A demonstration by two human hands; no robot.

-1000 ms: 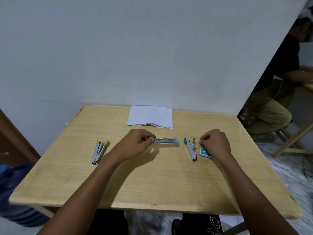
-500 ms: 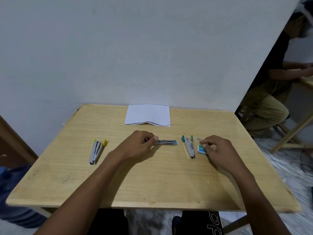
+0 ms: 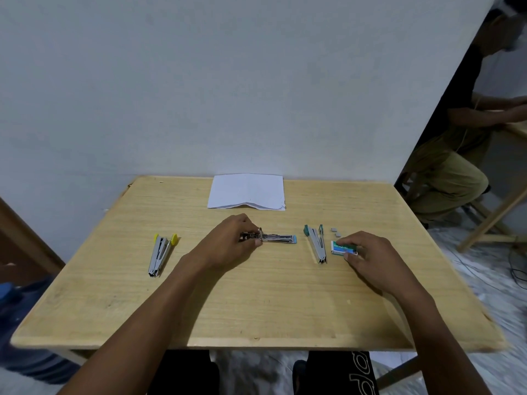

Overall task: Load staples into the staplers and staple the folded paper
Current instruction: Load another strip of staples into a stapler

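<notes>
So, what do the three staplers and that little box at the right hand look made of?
The yellow stapler, blue stapler and green stapler look like bright bare metal, going by the silvery shine, with coloured end tabs that are probably plastic. The staple box, pinched by the right hand, seems to be printed cardboard: matte green-and-white faces, straight folded edges.

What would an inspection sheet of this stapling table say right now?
Surface: wooden table, pale wood.
Job's things: folded paper at the far edge; yellow stapler on the left; blue stapler in the centre; green stapler to its right, with staple box and two loose staple strips beside it.
Clutter: one pale speck near the right forearm.
Hands: left hand grips the blue stapler's end; right hand pinches the staple box.
Cables: dark cables on the floor, right.
Surroundings: white wall behind; seated person at right; blue jug on the floor, left.
</notes>
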